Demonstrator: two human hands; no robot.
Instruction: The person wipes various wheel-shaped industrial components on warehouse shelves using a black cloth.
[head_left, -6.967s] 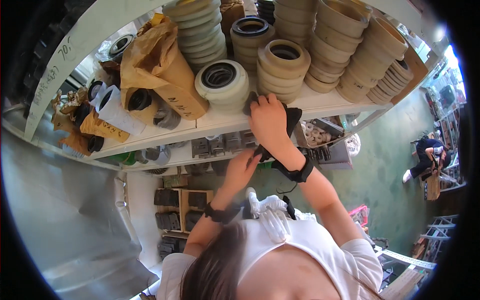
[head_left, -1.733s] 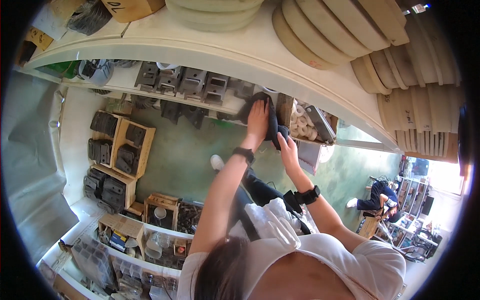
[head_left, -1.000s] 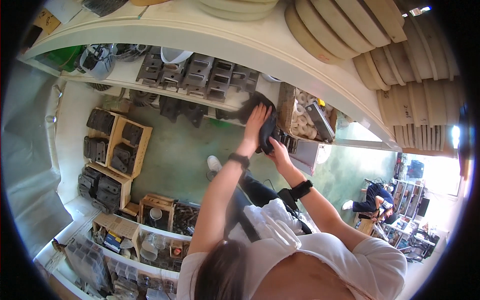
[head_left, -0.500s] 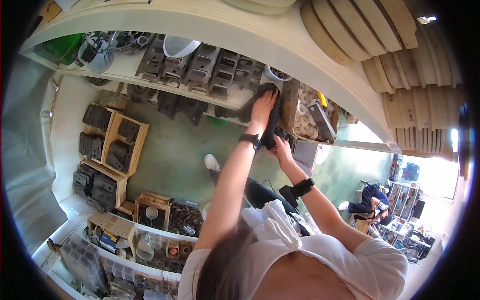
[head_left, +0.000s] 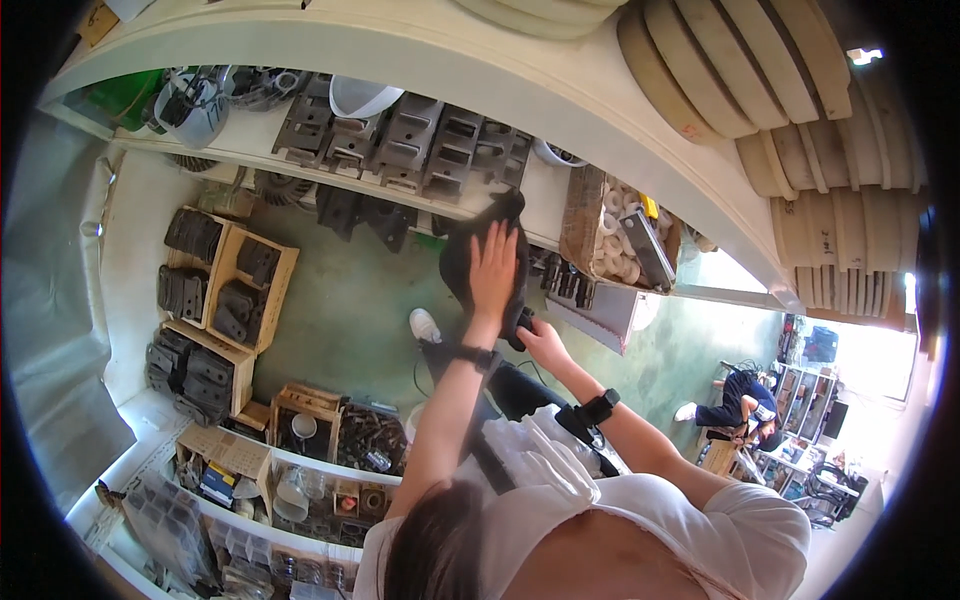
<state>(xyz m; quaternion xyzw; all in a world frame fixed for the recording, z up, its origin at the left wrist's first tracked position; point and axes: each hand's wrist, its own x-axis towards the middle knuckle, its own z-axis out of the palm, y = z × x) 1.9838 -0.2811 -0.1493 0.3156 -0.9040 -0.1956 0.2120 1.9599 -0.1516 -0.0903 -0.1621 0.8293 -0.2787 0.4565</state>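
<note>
Left of the cardboard box point(head_left: 579, 222), the flat, spread left hand point(head_left: 493, 268) backs a black cloth point(head_left: 459, 262) whose lower end the right hand point(head_left: 544, 344) pinches (fingertips partly hidden), presumably for steadiness.

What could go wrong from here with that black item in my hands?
The left hand lies spread on the black cloth-like item while the right hand pinches its lower end, so it might slip toward the floor.
Its upper tip appears close to the grey metal brackets and might snag; contact is unclear.
A sideways swing might knock the open cardboard box and spill white rings.
</note>
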